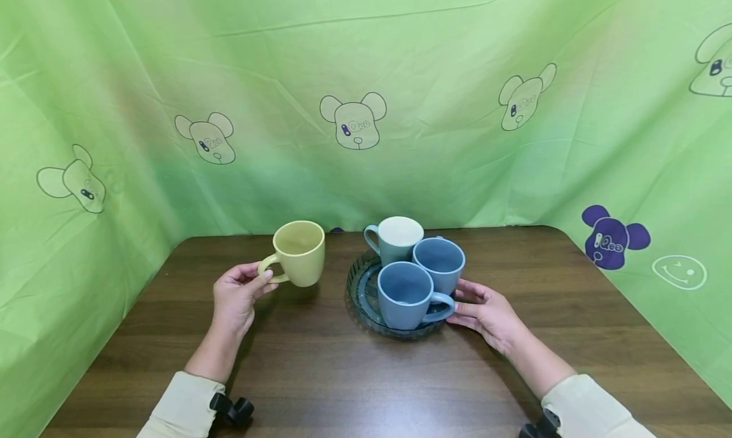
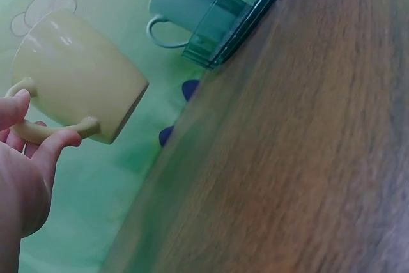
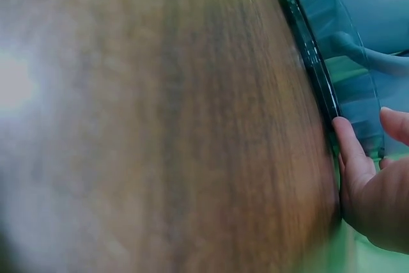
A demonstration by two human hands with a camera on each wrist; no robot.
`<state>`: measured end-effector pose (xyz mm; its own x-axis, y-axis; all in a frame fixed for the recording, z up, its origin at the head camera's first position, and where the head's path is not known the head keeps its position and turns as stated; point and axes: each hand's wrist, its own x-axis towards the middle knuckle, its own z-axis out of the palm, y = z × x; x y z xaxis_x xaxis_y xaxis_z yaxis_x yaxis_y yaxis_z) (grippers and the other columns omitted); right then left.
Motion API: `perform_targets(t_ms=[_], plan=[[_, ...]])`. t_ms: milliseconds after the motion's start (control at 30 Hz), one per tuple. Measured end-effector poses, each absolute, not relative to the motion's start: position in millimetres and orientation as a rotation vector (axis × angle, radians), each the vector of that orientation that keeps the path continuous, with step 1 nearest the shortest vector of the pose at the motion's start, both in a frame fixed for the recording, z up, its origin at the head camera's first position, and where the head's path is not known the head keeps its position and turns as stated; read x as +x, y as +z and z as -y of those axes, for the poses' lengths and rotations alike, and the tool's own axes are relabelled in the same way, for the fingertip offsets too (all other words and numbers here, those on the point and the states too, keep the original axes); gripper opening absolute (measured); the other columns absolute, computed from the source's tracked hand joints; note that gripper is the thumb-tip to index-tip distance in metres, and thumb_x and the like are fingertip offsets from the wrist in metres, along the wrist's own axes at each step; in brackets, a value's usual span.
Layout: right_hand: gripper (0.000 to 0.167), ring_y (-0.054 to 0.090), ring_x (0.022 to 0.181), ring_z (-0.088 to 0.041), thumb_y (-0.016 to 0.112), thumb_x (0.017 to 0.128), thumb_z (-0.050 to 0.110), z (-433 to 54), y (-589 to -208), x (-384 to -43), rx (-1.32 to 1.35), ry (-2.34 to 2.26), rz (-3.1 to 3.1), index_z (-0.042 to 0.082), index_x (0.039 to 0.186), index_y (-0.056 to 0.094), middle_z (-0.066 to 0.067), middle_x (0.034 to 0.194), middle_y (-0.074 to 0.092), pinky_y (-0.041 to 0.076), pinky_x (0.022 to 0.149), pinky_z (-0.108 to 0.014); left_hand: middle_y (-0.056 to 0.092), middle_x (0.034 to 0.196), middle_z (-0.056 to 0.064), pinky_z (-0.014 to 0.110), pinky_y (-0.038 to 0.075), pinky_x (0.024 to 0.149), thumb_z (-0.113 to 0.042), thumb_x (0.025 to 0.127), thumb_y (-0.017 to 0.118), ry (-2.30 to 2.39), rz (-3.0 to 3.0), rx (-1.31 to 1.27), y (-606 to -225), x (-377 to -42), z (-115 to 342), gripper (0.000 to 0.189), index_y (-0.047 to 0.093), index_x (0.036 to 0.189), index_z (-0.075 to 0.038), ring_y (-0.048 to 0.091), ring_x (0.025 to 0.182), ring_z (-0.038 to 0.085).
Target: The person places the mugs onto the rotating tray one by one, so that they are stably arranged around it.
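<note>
A yellow mug point(image 1: 305, 260) is held up in the air on the left. My left hand point(image 1: 237, 292) pinches its handle point(image 2: 54, 131) between thumb and fingers. Right of it, a round, clear green-blue glass tray point(image 1: 360, 301) bears three mugs. At its back is a pale teal mug point(image 1: 394, 250) with a white inside; a blue mug point(image 1: 448, 279) sits at the right, and another blue mug point(image 1: 400, 311) in front, handle to the right. My right hand point(image 1: 486, 314) touches the tray's right side with extended fingers, close to the front mug's handle. Part of that contact is hidden.
All this is on a brown wooden table point(image 1: 320, 381). A green cloth point(image 1: 274, 171) with cartoon bear heads hangs behind and at both sides. Black wrist mounts point(image 1: 231, 409) sit by the pale sleeves point(image 1: 183, 406).
</note>
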<state>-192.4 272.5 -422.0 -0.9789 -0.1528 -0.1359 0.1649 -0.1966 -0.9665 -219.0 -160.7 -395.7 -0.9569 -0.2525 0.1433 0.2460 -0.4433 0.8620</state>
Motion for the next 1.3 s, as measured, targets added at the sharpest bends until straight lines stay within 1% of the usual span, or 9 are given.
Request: perform_targets(t_ms=[233,567,867,967,1067,1167,1300], plan=[[0.074,0.067,0.09,-0.019,0.057,0.088,-0.015,-270.0,-420.0,-189.7,0.042,-2.285,-1.854,-0.013,0.148,0.014,-0.026,0.129,0.035,0.058,0.086,-0.041,0.061,0.078,0.006,0.031,0.061,0.062,0.026,0.079,0.061,-2.455,1.47,-0.008,-395.7,-218.7,153.7,0.036,0.072,0.077,-0.008,0.067,0.066,0.014],[0.081,0.066,0.086,-0.018,0.058,0.085,-0.018,-267.7,-419.9,-189.0,0.066,-2.27,-1.849,-0.011,0.15,0.01,-0.027,0.128,0.031,0.058,0.085,-0.041,0.062,0.078,0.006,0.03,0.061,0.06,0.026,0.079,0.062,-2.47,1.476,-0.049,-397.3,-220.4,144.0,0.035,0.071,0.078,-0.007,0.065,0.064,0.014],[0.08,0.068,0.084,-0.021,0.062,0.083,-0.017,-268.6,-417.9,-186.4,0.067,-2.259,-1.849,-0.01,0.148,0.015,-0.022,0.118,0.039,0.058,0.085,-0.043,0.061,0.08,0.008,0.032,0.062,0.062,0.026,0.079,0.062,-2.472,1.496,-0.064,-397.6,-220.8,135.2,0.034,0.071,0.078,-0.008,0.065,0.067,0.014],[0.079,0.068,0.085,-0.021,0.062,0.084,-0.016,-270.9,-416.9,-186.3,0.068,-2.241,-1.854,-0.01,0.147,0.015,-0.024,0.12,0.039,0.058,0.086,-0.042,0.06,0.08,0.008,0.032,0.062,0.062,0.026,0.079,0.062,-2.478,1.495,-0.065,-397.3,-220.5,133.2,0.034,0.07,0.078,-0.007,0.065,0.067,0.014],[0.08,0.068,0.088,-0.02,0.062,0.085,-0.014,-274.1,-416.9,-188.0,0.061,-2.222,-1.864,-0.011,0.148,0.014,-0.029,0.127,0.037,0.057,0.088,-0.04,0.06,0.08,0.007,0.032,0.062,0.063,0.025,0.079,0.062,-2.48,1.493,-0.073,-396.7,-220.8,131.8,0.034,0.07,0.078,-0.007,0.065,0.067,0.014],[0.08,0.067,0.093,-0.017,0.062,0.086,-0.012,-278.4,-418.0,-191.6,0.02,-2.203,-1.871,-0.012,0.148,0.012,-0.033,0.136,0.031,0.056,0.089,-0.038,0.061,0.08,0.007,0.032,0.062,0.063,0.025,0.079,0.064,-2.487,1.487,-0.082,-396.1,-221.4,130.5,0.034,0.071,0.079,-0.008,0.067,0.069,0.014],[0.08,0.063,0.099,-0.015,0.06,0.088,-0.013,-285.3,-420.0,-197.5,-0.071,-2.206,-1.84,-0.013,0.148,0.008,-0.033,0.145,0.021,0.056,0.091,-0.036,0.062,0.081,0.009,0.033,0.062,0.062,0.024,0.078,0.064,-2.5,1.478,-0.091,-396.0,-221.9,128.2,0.034,0.072,0.079,-0.009,0.068,0.07,0.015]])
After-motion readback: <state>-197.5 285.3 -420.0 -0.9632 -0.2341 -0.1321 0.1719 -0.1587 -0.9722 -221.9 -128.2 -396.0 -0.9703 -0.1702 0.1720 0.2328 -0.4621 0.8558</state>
